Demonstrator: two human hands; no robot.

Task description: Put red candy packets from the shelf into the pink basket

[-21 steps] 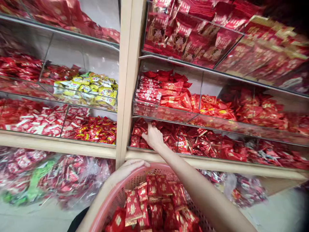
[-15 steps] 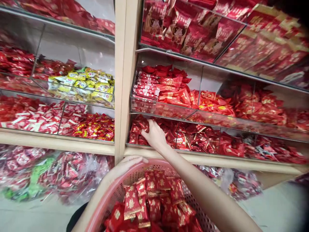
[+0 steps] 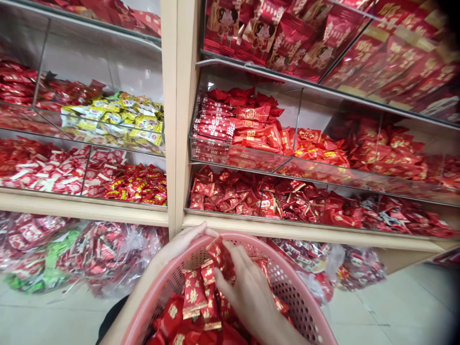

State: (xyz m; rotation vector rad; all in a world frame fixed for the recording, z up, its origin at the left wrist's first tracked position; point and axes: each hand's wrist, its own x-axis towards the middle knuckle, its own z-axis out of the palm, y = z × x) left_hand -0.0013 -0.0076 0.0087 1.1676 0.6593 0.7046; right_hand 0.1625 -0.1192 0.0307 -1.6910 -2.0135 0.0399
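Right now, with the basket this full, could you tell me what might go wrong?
The pink basket is tilted and steadied only by the left hand on its far rim, so it may tip. The red packets are heaped near the rim and could spill. The right hand rests among them with a packet at its fingertips; withdrawing it might drag some out.

From where I stand, only gold double-happiness characters (囍) can be made out, printed on the red packets [image 3: 251,114] in the middle shelf bin. Print on the yellow packets [image 3: 118,120] is too small to read.
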